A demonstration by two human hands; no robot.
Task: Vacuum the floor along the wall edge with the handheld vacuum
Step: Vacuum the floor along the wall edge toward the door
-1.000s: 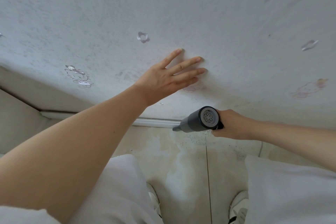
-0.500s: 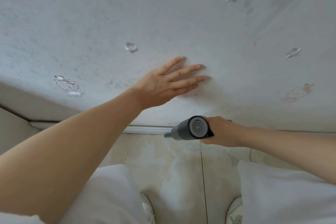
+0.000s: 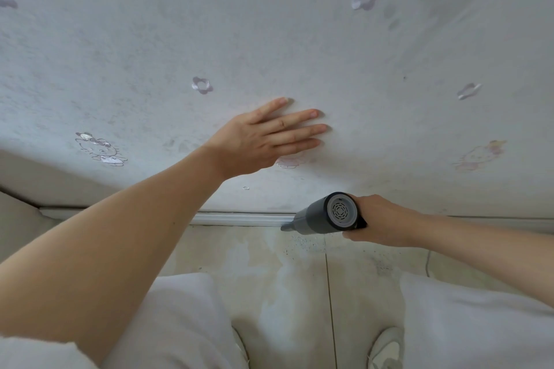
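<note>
My right hand (image 3: pixel 379 220) grips a grey handheld vacuum (image 3: pixel 323 214) by its handle. Its round vented rear cap faces me and its narrow nozzle points left and down, tip at the white baseboard (image 3: pixel 239 219) where wall meets tiled floor (image 3: pixel 299 278). Dark specks of dirt lie on the floor just below the vacuum. My left hand (image 3: pixel 266 136) is flat on the white wall (image 3: pixel 269 39), fingers spread, holding nothing.
The wall carries small flower and cartoon cat stickers (image 3: pixel 100 148). My knees in white trousers (image 3: pixel 186 323) and white shoes (image 3: pixel 386 347) fill the bottom of the view. A beige cushioned surface (image 3: pixel 15 219) meets the wall at far left.
The vacuum and my right hand have shifted slightly left along the baseboard. My left hand stays pressed on the wall.
</note>
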